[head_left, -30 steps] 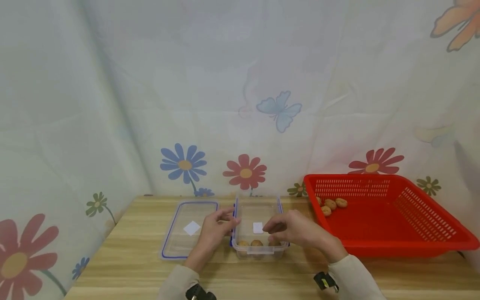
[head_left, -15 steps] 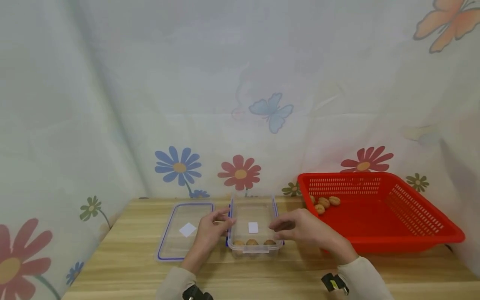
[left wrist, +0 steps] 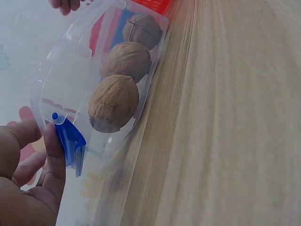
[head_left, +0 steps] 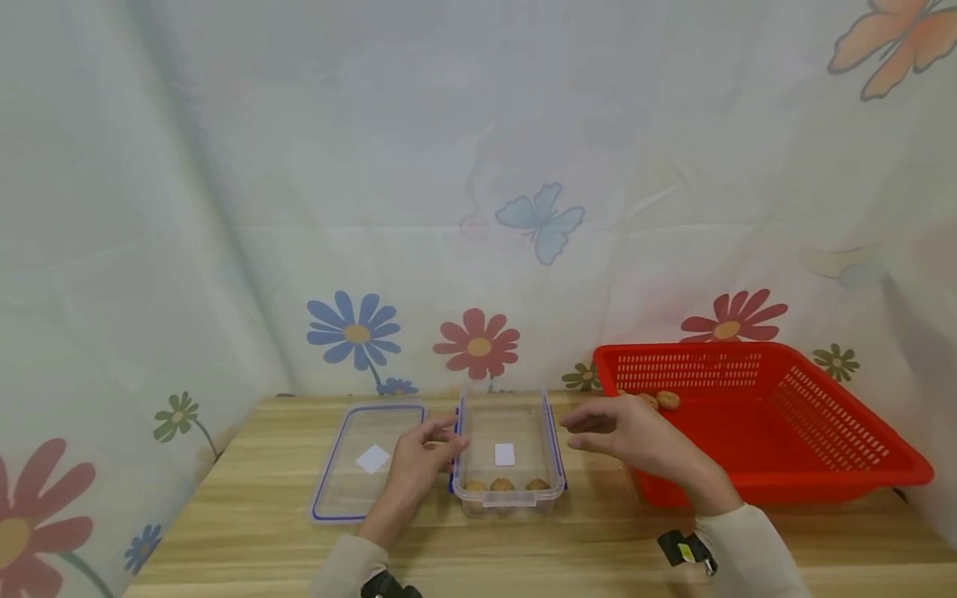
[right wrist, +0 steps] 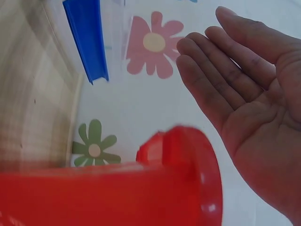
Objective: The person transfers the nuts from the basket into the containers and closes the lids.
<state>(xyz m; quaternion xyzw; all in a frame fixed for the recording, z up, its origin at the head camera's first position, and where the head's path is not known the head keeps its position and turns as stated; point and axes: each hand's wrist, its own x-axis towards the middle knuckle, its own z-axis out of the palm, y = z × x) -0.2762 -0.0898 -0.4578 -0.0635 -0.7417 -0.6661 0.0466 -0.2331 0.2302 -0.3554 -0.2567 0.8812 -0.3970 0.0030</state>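
Observation:
A clear plastic food box (head_left: 511,498) with blue side latches stands without a lid, three walnuts (left wrist: 114,103) in a row at its near end. My left hand (head_left: 417,465) grips the box's left rim, its fingers (left wrist: 54,160) beside a blue latch (left wrist: 71,143) in the left wrist view. Between the box and the red basket (head_left: 777,482), my right hand (head_left: 635,436) hovers with nothing in it. Its fingers (right wrist: 221,70) reach forward, slightly bent, palm bare in the right wrist view. Walnuts (head_left: 668,400) lie in the basket's left corner, partly hidden by that hand.
Left of the box, the clear lid (head_left: 340,490) with a blue seal and a white label (head_left: 372,459) lies flat on the wooden table (head_left: 247,498). A flower-printed curtain (head_left: 419,166) hangs behind the table's far edge.
My right hand has let go of the third walnut in the box, then moved right and up towards the basket. The left hand stays at the box's left rim.

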